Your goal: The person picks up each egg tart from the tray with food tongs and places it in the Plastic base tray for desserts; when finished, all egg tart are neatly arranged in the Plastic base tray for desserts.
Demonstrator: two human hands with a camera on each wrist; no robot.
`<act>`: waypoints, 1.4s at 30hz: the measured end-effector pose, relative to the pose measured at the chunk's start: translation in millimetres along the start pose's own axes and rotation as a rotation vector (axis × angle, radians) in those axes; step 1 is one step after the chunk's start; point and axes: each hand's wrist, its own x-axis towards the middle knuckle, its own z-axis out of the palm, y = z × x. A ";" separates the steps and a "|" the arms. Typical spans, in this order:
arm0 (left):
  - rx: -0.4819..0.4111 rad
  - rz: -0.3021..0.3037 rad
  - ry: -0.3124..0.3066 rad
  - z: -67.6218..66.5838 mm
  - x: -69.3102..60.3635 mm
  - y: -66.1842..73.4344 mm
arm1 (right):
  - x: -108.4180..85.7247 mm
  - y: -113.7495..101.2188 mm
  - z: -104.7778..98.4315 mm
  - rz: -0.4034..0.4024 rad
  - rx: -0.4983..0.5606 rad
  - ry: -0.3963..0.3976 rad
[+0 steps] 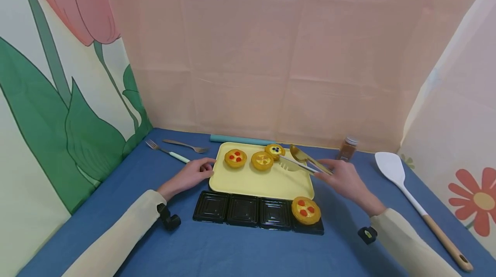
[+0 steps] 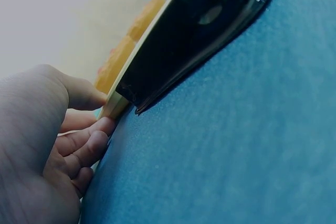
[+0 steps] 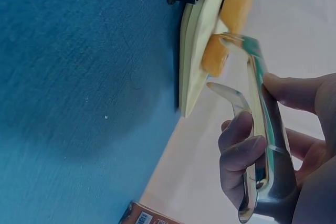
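Note:
My left hand (image 1: 191, 174) pinches the left edge of a yellow tray (image 1: 248, 184) between thumb and fingers; the left wrist view shows the hand (image 2: 47, 135) at that edge. Metal tongs (image 1: 315, 164) are held in my right hand (image 1: 345, 180), their arms spread beside a tart with dark blue dots (image 1: 275, 150) at the tray's back. In the right wrist view the hand (image 3: 299, 124) grips the tongs (image 3: 273, 145); whether the tips touch the tart is unclear. A red-dotted tart (image 1: 235, 158) and a yellow-topped tart (image 1: 261, 161) also lie on the tray.
A black tray with several compartments (image 1: 242, 210) lies in front, with a red-dotted tart (image 1: 306, 210) in its right compartment. Two forks (image 1: 178, 156) (image 1: 186, 144) lie left. Behind are a teal roll (image 1: 240, 140) and a brown jar (image 1: 347, 149); a white spatula (image 1: 412, 199) lies right.

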 end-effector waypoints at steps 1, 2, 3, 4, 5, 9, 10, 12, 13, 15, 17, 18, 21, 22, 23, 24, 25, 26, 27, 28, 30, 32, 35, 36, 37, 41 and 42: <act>0.003 -0.001 0.001 -0.3 -0.2 1.1 | 1.2 0.4 0.9 -0.002 -0.001 0.002; 0.004 -0.002 0.002 -0.6 -0.4 2.2 | 2.3 0.9 1.6 -0.002 0.000 0.002; 0.006 -0.002 0.002 -0.8 -0.4 2.8 | 3.3 1.3 2.4 0.001 0.003 0.001; 0.007 -0.001 0.002 -0.9 -0.6 3.2 | 4.3 1.6 3.1 0.001 0.003 -0.001; 0.010 0.001 0.001 -0.8 -0.6 3.2 | 5.3 2.0 3.8 0.002 0.004 -0.003; 0.012 0.004 0.001 -0.8 -1.1 2.9 | 9.4 2.1 6.1 0.006 0.001 -0.014; 0.010 0.007 0.001 -0.6 -1.2 2.5 | 10.5 1.6 6.7 0.006 -0.001 -0.015; 0.009 0.012 0.000 -0.4 -1.5 1.6 | 13.0 0.5 7.9 0.012 -0.007 -0.020; 0.008 0.015 0.001 -0.3 -1.4 1.1 | 14.2 -0.2 8.5 0.014 -0.007 -0.020; 0.005 0.019 0.001 -0.2 -1.4 0.3 | 16.7 -2.0 9.6 0.026 -0.007 -0.024; 0.004 0.025 0.000 -0.4 -1.5 -0.3 | 19.2 -3.5 10.8 0.038 -0.005 -0.031; 0.003 0.026 -0.001 -0.5 -1.6 -0.3 | 20.5 -4.0 11.3 0.043 -0.002 -0.034; 0.002 0.025 0.000 -0.5 -1.0 -0.4 | 23.8 -5.7 12.1 0.053 -0.002 -0.041; 0.001 0.025 -0.001 -0.5 -0.9 -0.2 | 24.8 -6.2 12.2 0.050 -0.001 -0.040; 0.002 0.029 -0.002 -0.3 -0.5 -0.5 | 25.7 -6.5 12.6 0.049 -0.001 -0.038; 0.001 0.030 -0.001 -0.2 -0.3 -0.6 | 26.6 -6.6 13.0 0.047 -0.003 -0.035; 0.001 0.033 -0.001 0.0 0.0 -0.8 | 27.5 -6.9 13.5 0.044 -0.003 -0.033; 0.001 0.037 -0.001 0.2 0.3 -1.1 | 28.5 -7.0 14.1 0.042 -0.003 -0.031; 0.002 0.042 -0.001 0.3 0.5 -1.3 | 29.5 -6.8 14.9 0.040 -0.004 -0.030; 0.002 0.046 -0.002 0.3 0.5 -1.4 | 30.4 -6.9 15.6 0.036 -0.003 -0.028; 0.005 0.050 -0.001 0.5 0.5 -1.6 | 32.6 -7.0 17.0 0.031 -0.001 -0.031; 0.005 0.048 -0.001 0.6 0.2 -1.2 | 34.4 -7.7 17.8 0.020 0.000 -0.033; 0.001 0.046 -0.001 0.3 -0.3 -0.6 | 36.6 -9.9 18.6 0.021 0.004 -0.037; -0.001 0.046 -0.001 0.3 -0.5 -0.5 | 37.1 -10.6 18.8 0.021 0.004 -0.037; -0.003 0.047 -0.002 0.2 -0.6 -0.4 | 37.5 -11.3 19.1 0.022 0.000 -0.035; -0.003 0.048 -0.001 0.4 -0.8 -0.3 | 38.4 -13.1 20.2 0.024 -0.009 -0.034; -0.001 0.047 0.000 0.4 -0.9 -0.3 | 38.6 -13.2 20.5 0.025 -0.011 -0.034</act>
